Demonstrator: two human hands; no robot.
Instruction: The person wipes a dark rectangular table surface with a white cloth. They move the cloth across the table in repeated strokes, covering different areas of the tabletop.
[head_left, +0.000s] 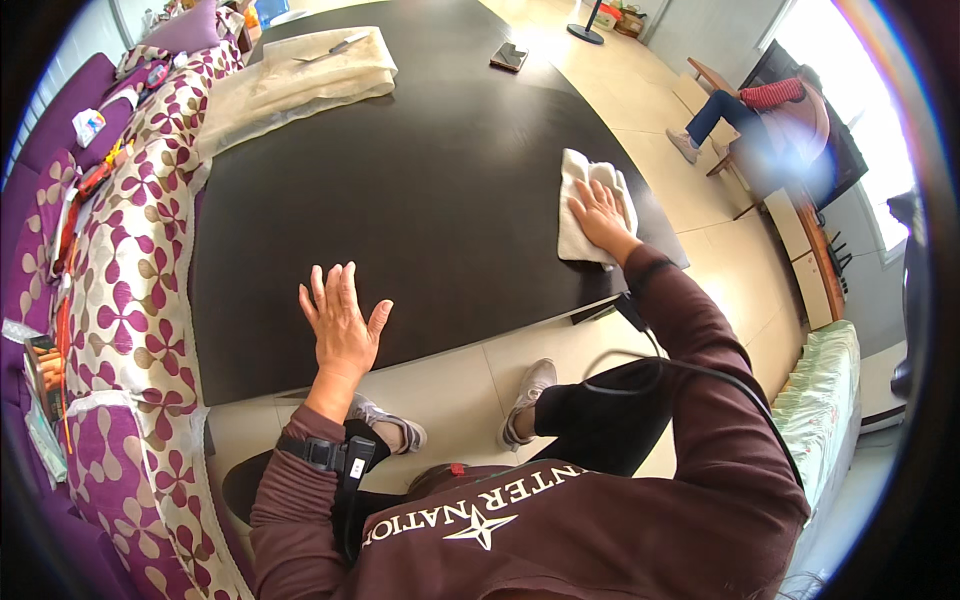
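Note:
My right hand (600, 215) lies flat on a folded white cloth (574, 238) near the right edge of a dark tabletop (420, 195). Its fingers are spread a little over the cloth and do not curl around it. Palm down and fingers apart, my left hand (341, 322) is over the near left part of the table with nothing in it. Whether it touches the surface, I cannot tell. Part of the cloth is hidden under my right hand.
A folded yellowish cover (322, 82) bears a knife (341, 45) at the far left. A phone (510, 56) lies farther back. Left stands a sofa with a patterned cover (142, 247). Beyond the table's right side, a person (772, 112) sits. A cable (720, 375) runs along my right arm.

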